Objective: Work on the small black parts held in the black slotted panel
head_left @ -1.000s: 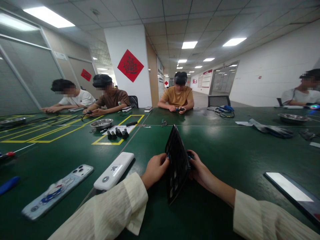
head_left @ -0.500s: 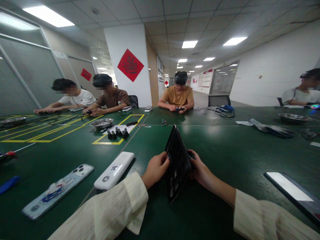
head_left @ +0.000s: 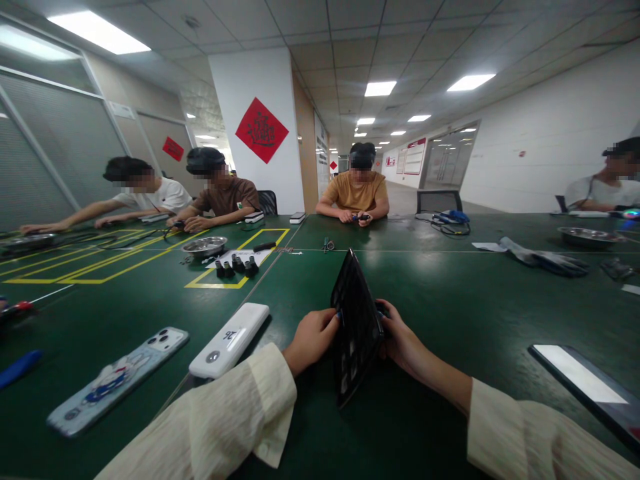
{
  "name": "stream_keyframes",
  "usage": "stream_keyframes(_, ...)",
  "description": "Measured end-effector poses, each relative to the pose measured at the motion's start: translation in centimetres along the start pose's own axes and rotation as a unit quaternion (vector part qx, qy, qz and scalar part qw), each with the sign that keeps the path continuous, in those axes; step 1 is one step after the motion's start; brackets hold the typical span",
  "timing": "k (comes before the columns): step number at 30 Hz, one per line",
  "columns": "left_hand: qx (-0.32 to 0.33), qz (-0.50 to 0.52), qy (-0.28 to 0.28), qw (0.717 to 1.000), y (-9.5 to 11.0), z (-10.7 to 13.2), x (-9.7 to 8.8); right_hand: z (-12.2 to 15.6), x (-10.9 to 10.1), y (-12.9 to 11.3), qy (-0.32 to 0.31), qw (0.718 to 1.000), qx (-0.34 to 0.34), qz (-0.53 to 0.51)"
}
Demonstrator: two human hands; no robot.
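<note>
Nearly closed, the left hand (head_left: 311, 339) and right hand (head_left: 403, 337) grip a tilted black panel (head_left: 354, 343), apparently steadying it; any next move needs even pressure.

This looks like an office space fitted out as a shared workshop. The ceiling (head_left: 400, 33) is square tiles with flat light panels (head_left: 380, 89), metal-framed partitions (head_left: 47, 147) run along the left, and glass doors (head_left: 447, 157) stand farther back beside red-and-white wall boards (head_left: 413, 156). Office chairs (head_left: 439, 201) are drawn up to a large green table (head_left: 450, 300) where several people (head_left: 353, 193) sit. Yellow tape (head_left: 215, 286) marks out its top, which carries metal bowls (head_left: 204, 252), gloves (head_left: 545, 260) and a long-shafted tool (head_left: 24, 307).
</note>
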State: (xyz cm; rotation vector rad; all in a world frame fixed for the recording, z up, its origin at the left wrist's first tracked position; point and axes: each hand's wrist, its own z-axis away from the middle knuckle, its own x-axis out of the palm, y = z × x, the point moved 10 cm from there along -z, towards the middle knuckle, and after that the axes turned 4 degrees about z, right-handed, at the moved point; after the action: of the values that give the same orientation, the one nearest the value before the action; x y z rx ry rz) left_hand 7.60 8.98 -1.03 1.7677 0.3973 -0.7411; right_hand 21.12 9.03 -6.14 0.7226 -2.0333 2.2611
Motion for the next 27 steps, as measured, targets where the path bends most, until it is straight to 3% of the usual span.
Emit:
stream_keyframes(7, -0.022, 0.005, -0.002, 1.0, -0.29, -0.04, 0.09, 0.06, 0.08, -0.18, 0.0, 1.0, -0.004, 0.003)
stream_keyframes(14, -0.002, -0.011, -0.006, 1.0, -0.05, -0.02, 0.13, 0.18, 0.19, -0.45, 0.017, 1.0, -0.001, 0.006)
stream_keyframes(27, -0.02, 0.045, -0.018, 0.999, -0.24, -0.07, 0.39, 0.06, 0.08, -0.27, 0.004, 1.0, -0.007, 0.006)
